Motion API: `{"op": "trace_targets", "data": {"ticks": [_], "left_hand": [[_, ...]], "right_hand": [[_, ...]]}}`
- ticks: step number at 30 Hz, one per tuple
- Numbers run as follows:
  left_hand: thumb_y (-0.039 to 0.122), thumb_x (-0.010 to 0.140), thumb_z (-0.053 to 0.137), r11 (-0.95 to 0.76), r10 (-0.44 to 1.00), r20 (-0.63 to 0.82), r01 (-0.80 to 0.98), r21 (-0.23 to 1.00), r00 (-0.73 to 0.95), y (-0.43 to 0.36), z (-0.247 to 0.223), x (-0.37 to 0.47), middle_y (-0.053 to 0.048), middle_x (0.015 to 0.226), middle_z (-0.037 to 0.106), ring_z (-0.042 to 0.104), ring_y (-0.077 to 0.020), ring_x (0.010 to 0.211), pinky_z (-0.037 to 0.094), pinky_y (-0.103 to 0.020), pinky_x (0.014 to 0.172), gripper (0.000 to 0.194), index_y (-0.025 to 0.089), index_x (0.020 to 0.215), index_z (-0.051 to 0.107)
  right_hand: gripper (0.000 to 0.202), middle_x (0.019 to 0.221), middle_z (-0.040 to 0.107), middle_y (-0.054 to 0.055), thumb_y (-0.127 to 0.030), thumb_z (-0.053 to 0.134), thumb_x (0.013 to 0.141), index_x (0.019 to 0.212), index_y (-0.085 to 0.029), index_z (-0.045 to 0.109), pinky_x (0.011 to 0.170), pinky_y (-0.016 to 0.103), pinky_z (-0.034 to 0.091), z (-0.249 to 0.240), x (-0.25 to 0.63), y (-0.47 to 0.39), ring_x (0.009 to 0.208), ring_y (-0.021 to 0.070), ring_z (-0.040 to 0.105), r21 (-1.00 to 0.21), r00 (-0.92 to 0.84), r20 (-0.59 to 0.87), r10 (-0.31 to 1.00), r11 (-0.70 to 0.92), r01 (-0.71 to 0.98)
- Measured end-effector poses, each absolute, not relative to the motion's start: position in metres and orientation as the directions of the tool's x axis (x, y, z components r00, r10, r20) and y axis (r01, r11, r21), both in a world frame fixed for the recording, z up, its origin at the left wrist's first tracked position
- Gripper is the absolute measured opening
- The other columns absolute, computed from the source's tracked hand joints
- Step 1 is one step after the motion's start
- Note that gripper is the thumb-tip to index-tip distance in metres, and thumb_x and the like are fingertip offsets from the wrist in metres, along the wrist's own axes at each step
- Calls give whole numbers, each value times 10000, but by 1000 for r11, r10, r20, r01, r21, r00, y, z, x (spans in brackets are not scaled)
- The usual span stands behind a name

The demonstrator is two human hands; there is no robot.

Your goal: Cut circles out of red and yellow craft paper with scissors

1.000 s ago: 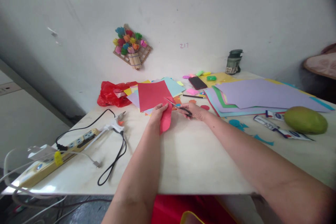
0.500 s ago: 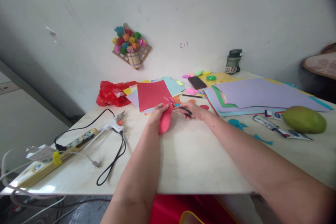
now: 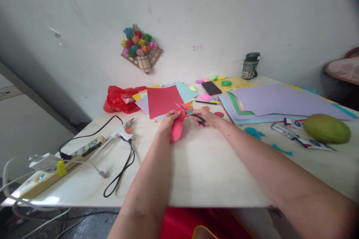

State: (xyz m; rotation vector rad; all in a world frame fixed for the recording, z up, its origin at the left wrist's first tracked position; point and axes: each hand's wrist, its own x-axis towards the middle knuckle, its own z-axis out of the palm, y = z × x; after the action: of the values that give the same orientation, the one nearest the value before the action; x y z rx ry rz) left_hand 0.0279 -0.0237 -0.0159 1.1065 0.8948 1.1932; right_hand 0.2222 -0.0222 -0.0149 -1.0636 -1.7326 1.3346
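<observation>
The left hand's (image 3: 169,120) thumb and fingers pinch a small bright-red piece of paper (image 3: 176,130); the right hand's (image 3: 206,118) fingers grip black-handled metal scissors (image 3: 199,119). The paper is narrow, with a rounded lower end. It hangs below the left thumb and also rises past it to the scissor blades, above the pale, smooth tabletop (image 3: 213,171). Just beyond lies a darker red square paper sheet (image 3: 162,99).

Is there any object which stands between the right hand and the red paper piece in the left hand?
Only the scissors, held by the right hand itself: their blades extend to the upper end of the red paper piece in the left hand. Nothing else visible blocks.
</observation>
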Motion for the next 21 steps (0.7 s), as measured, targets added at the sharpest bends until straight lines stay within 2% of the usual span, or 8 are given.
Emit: {"op": "trace_targets", "data": {"ticks": [6,21], "left_hand": [[385,648,791,19,987,22,-249,968,160,-24,-15,28,8,610,593,507,-96,479,357,-231,474,311,175,716,573],[396,657,776,2,985,39,-239,971,168,-24,-17,26,16,591,573,497,-91,474,349,-226,464,308,178,698,563]], "right_hand": [[366,478,510,-47,-471,723,650,698,-155,546,357,202,237,-15,222,-23,353,51,408,-977,-408,17,913,103,189],[342,483,491,-52,-426,718,667,627,-171,493,371,199,282,-19,223,-20,361,50,395,-977,-421,19,907,106,184]]}}
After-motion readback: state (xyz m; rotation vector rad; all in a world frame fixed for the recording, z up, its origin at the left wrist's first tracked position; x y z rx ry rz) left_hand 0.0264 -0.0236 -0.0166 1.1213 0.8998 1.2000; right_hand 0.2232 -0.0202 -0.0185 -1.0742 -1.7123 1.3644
